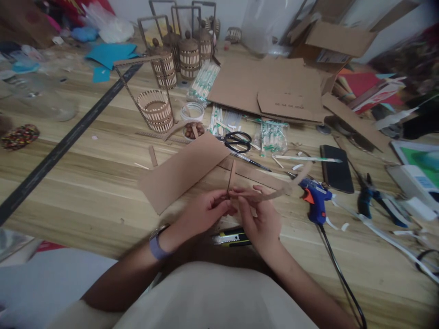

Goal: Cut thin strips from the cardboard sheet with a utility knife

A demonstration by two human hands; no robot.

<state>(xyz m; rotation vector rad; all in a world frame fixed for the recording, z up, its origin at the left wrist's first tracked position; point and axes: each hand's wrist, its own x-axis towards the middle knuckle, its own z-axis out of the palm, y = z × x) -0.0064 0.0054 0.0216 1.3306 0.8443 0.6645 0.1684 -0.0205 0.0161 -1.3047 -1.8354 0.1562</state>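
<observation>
Both hands meet over the front of the wooden table. My left hand (pixel 209 210) is closed in a pinch on a narrow cardboard strip (pixel 232 176), one end of which sticks up away from me. My right hand (pixel 262 219) pinches the same brown material, and a curved length of cardboard strip (pixel 286 189) runs out to its right. Whether these are one bent strip or two pieces, I cannot tell. Under the hands lies a yellow-and-black utility knife (pixel 233 237). A flat cardboard piece (pixel 185 171) rests just beyond my left hand.
A blue glue gun (pixel 317 201) with its cord lies right of my hands, near a black phone (pixel 336 168) and pliers (pixel 380 201). Black-handled scissors (pixel 238 141) lie ahead. Farther back stand several small stick lanterns (pixel 189 57), an open stick basket (pixel 156 112) and cardboard sheets (pixel 240 82).
</observation>
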